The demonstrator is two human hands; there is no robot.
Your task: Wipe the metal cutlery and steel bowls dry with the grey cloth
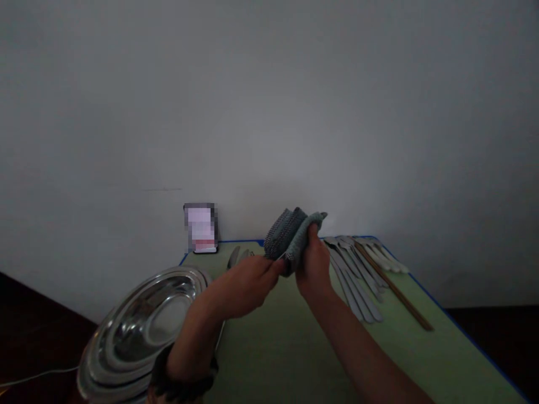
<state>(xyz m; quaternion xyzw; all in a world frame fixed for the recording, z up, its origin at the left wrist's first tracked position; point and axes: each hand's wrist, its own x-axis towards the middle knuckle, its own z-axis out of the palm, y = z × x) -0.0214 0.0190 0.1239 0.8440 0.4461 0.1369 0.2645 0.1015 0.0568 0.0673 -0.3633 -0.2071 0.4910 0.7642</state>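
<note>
My left hand is closed around the end of a thin metal piece of cutlery. Most of that piece is hidden, so I cannot tell its kind. A folded grey-blue checked cloth covers it above the table. My right hand grips the cloth from the right side, thumb on top. A small dark tip sticks out past the cloth's upper right edge. Beyond my left wrist lie some spoons, partly hidden by the hand.
Stacked steel bowls stand at the left. On the green table, to the right, lie several metal utensils, brown chopsticks and white-handled utensils. A phone leans against the wall at the back.
</note>
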